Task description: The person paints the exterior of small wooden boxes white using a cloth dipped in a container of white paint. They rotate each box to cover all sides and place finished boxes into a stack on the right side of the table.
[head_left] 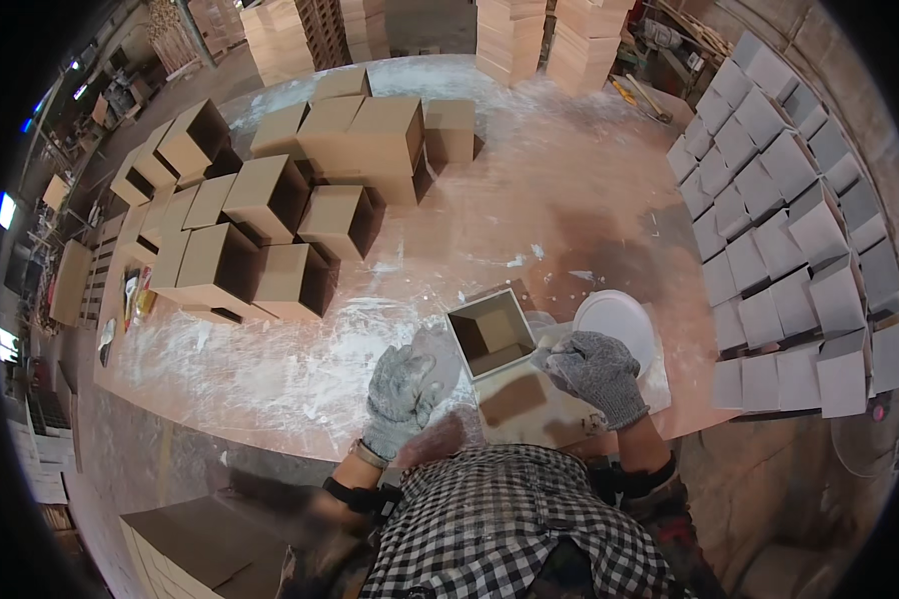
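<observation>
A small open-topped box (491, 332) with pale rims and a brown inside stands in front of me, near a flat pale board (539, 407). My left hand (402, 391), in a grey knit glove, is off the box's left side with loosely bent fingers and nothing visible in it. Beside the box's right edge, my right hand (597, 374) wears a matching glove. Its fingers are drawn together, and whatever they may hold is hidden. A round white lid or tub (617, 324) sits just beyond my right hand, partly covered by it.
Brown open boxes (360, 135) are grouped on the white-smeared table (270, 374) at far left. Stacked pale grey boxes (769, 240) line the right side. Tools (130, 297) lie at the left edge, more (641, 98) at far right. A large carton (205, 544) stands lower left.
</observation>
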### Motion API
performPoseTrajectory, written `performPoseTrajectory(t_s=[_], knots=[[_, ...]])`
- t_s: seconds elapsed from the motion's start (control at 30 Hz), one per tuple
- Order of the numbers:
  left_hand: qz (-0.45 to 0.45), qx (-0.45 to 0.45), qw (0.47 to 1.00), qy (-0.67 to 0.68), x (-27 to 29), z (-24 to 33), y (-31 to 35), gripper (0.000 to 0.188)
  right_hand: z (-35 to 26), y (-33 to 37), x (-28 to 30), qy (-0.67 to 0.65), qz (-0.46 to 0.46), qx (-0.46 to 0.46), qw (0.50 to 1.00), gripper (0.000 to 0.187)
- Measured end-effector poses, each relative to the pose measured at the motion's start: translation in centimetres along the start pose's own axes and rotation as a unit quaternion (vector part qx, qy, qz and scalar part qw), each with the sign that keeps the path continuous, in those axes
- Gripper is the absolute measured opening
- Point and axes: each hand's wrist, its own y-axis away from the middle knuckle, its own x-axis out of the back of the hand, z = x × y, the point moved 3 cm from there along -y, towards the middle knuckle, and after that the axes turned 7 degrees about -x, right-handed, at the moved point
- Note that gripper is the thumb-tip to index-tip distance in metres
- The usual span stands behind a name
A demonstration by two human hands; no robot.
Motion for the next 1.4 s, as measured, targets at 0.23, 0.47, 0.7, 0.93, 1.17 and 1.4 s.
performPoseTrajectory(t_s=[0.23,0.47,0.7,0.93,1.17,1.4], knots=[[-0.094,-0.122,0.988,-0.019,-2.5,4.1,-4.5,0.040,0.2,4.3,-0.2,0.009,0.085,-0.047,0.995,0.018],[-0.118,-0.008,0.937,0.330,-4.5,0.7,-6.3,0.021,0.0,12.7,2.2,0.040,0.048,-0.159,0.985,0.012],[-0.096,0.096,0.766,0.628,-0.1,2.8,-7.1,0.024,1.4,20.2,1.0,-0.449,0.135,-0.562,0.681,0.003],[-0.119,0.084,0.759,0.634,0.5,4.7,-8.4,0.023,2.4,17.7,0.7,-0.084,0.117,-0.388,0.910,0.006],[-0.154,0.093,0.856,0.485,0.9,5.7,-13.0,0.023,7.2,19.0,-2.4,-0.539,0.127,-0.496,0.668,0.006],[-0.075,0.103,0.840,0.528,-2.4,12.4,-24.9,0.091,11.5,24.9,4.6,-0.434,0.056,-0.645,0.627,0.020]])
